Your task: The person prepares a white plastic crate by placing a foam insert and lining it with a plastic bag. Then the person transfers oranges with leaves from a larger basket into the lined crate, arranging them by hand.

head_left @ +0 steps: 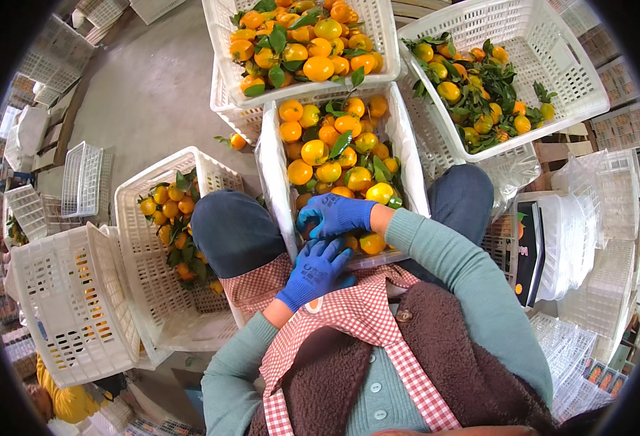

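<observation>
A white crate (267, 171) lined with pale plastic stands between my knees, filled with orange and yellowish mandarins (315, 152), some with green leaves. Both my hands wear blue gloves at its near left corner. My right hand (338, 216) reaches across from the right, its fingers curled down over the fruit; what they grip, if anything, is hidden. Just below it, my left hand (316, 272) lies at the crate's near edge with its fingers stretched out and slightly apart. The two hands almost touch.
Beyond stands a heaped crate of mandarins (318, 69). A crate with leafy mandarins (545, 69) is at the far right, and another (142, 269) by my left knee. One mandarin (238, 141) lies on the floor. Clear plastic containers (563, 243) sit at right; a person in yellow (73, 392) is lower left.
</observation>
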`<action>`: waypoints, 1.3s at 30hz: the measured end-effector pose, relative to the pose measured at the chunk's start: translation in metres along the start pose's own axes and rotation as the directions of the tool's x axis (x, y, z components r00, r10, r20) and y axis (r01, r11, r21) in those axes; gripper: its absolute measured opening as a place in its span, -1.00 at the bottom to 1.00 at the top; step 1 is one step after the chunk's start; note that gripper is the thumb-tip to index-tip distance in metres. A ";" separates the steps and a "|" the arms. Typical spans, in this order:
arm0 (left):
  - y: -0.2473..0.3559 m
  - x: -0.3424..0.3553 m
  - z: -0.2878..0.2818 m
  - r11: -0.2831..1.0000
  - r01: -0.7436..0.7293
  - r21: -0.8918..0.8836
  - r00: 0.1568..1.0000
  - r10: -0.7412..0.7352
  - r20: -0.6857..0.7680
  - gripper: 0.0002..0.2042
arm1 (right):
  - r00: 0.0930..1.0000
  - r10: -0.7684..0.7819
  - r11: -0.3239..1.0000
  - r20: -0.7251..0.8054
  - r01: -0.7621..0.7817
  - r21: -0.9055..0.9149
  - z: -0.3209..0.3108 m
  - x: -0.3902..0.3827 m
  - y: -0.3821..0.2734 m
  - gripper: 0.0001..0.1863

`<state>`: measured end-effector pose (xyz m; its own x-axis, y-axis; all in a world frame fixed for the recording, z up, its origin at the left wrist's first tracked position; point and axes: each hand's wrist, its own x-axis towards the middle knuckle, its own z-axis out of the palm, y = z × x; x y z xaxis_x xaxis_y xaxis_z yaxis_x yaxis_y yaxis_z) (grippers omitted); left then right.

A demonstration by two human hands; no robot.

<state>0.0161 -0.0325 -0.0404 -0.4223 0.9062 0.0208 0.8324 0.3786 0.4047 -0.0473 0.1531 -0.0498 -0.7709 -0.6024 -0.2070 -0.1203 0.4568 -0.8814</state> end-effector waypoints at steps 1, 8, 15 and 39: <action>-0.001 0.001 0.000 1.000 0.004 -0.013 1.000 -0.004 0.020 -0.45 | 0.999 0.051 0.998 -0.009 -0.051 0.045 -0.001 -0.001 0.002 -0.55; 0.001 -0.001 0.000 0.999 -0.034 0.028 0.998 0.036 -0.058 -0.47 | 0.996 0.041 0.966 -0.081 -0.060 -0.250 0.001 0.004 0.009 -0.38; -0.001 0.001 0.002 1.000 -0.028 0.006 0.996 0.028 -0.087 -0.51 | 0.974 0.177 0.923 -0.142 -0.114 0.367 -0.024 -0.015 -0.004 -0.39; -0.010 0.003 0.012 0.997 -0.070 -0.019 0.979 0.065 -0.192 -0.61 | 0.927 0.375 0.671 -0.017 -0.284 -0.685 0.007 0.020 -0.028 -0.53</action>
<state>0.0110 -0.0308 -0.0549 -0.4283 0.8760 0.2219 0.8528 0.3107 0.4198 -0.0550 0.1235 -0.0326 -0.7701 -0.3761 -0.5152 -0.2906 0.9259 -0.2415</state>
